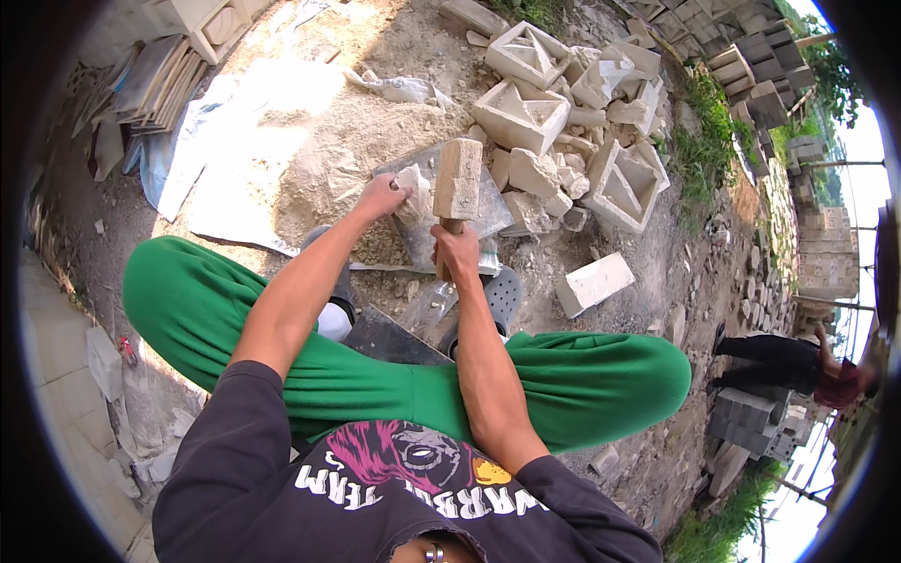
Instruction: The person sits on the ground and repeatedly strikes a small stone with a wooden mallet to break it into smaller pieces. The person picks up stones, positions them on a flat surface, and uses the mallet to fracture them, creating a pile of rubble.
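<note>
While hands (383, 197) (458, 251) hold mallet (458, 178) and chunk (413, 191), open dirt (327, 178) borders the slab's (491, 208) left.

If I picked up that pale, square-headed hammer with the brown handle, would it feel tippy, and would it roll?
The pale, square-headed hammer would probably feel tippy, because its chunky head looks much wider than its brown handle. Laid down, it likely wouldn't roll far, since the head has flat sides.
</note>
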The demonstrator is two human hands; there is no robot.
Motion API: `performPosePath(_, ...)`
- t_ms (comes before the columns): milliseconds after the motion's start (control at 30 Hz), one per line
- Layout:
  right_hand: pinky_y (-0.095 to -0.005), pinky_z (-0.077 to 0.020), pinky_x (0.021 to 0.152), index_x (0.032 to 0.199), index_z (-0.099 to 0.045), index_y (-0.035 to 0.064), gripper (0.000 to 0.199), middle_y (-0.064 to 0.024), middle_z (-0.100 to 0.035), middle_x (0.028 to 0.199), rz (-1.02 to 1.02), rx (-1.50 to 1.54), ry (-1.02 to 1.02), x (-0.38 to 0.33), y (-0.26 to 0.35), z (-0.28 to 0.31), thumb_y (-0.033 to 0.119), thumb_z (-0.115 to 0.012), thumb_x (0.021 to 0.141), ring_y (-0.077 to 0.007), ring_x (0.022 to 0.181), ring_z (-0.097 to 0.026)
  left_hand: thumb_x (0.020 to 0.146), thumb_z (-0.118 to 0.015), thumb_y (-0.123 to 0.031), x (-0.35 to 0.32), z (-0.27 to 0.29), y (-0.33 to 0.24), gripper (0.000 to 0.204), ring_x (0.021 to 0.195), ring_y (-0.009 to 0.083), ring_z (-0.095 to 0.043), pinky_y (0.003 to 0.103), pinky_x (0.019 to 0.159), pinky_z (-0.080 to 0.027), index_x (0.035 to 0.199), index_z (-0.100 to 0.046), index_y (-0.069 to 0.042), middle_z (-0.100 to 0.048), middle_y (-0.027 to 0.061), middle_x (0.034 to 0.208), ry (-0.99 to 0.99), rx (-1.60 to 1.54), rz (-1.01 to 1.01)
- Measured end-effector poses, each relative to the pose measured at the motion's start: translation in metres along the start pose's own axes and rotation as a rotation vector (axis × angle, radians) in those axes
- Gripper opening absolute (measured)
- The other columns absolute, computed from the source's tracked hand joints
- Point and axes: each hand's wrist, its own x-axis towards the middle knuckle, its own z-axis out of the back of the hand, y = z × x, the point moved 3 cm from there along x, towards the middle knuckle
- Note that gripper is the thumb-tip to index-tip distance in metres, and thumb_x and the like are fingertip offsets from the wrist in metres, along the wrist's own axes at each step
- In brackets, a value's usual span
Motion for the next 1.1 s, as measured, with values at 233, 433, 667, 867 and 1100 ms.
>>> performPosePath(233, -0.0343, -0.0531, 0.051, 0.088, -0.067, -0.0031, 0.030, -0.0096, -0.065, 0.064, -0.021, -0.143, 0.011, -0.004, 0.028, 0.004, 0.025, -0.074, 0.078, -0.0194, 0.051, -0.065, 0.087, -0.071, -0.038, 0.009, -0.002, 0.002, 0.055, 0.111, 0.0379, -0.067, 0.043, 0.096, -0.051, 0.125, -0.065, 0.002, -0.069, 0.0263, 0.118, -0.030, 0.091, -0.053)
performPosePath(433, -0.0338, -0.0520, 0.053, 0.080, -0.068, -0.0027, 0.029, -0.0106, -0.068, 0.065, 0.224, -0.048, -0.113, -0.004, 0.072, 0.006, 0.026, -0.074, 0.080, -0.0186, 0.055, -0.067, 0.087, -0.071, -0.037, 0.006, -0.002, 0.009, 0.062, 0.116, 0.0389, -0.064, 0.042, 0.100, -0.049, 0.133, -0.059, 0.004, -0.066, 0.0275, 0.125, 0.033, 0.020, -0.067)
performPosePath(667, -0.0357, -0.0510, 0.049, 0.084, -0.065, -0.0036, 0.027, -0.0091, -0.063, 0.061, -0.063, -0.293, -0.013, 0.035, -0.041, 0.001, 0.022, -0.071, 0.078, -0.0205, 0.051, -0.064, 0.087, -0.072, -0.036, 0.020, -0.011, 0.006, 0.064, 0.118, 0.0374, -0.064, 0.042, 0.101, -0.048, 0.134, -0.058, 0.004, -0.065, 0.0290, 0.126, 0.083, 0.035, -0.040)
performPosePath(867, -0.0340, -0.0502, 0.047, 0.084, -0.063, -0.0029, 0.025, -0.0078, -0.062, 0.063, -0.026, 0.008, -0.036, 0.005, 0.031, 0.005, 0.020, -0.072, 0.080, -0.0190, 0.049, -0.063, 0.089, -0.071, -0.034, -0.002, 0.000, -0.009, 0.045, 0.096, 0.0296, -0.068, 0.041, 0.085, -0.051, 0.118, -0.068, 0.001, -0.072, 0.0205, 0.103, 0.083, -0.065, 0.013)
performPosePath(1100, -0.0337, -0.0510, 0.050, 0.073, -0.067, -0.0031, 0.028, -0.0097, -0.064, 0.059, 0.038, 0.031, -0.045, 0.009, 0.025, -0.009, 0.024, -0.071, 0.077, -0.0192, 0.051, -0.066, 0.087, -0.071, -0.039, 0.003, -0.003, 0.003, 0.055, 0.108, 0.0377, -0.067, 0.044, 0.094, -0.051, 0.127, -0.065, -0.002, -0.070, 0.0241, 0.115, 0.019, 0.070, -0.018)
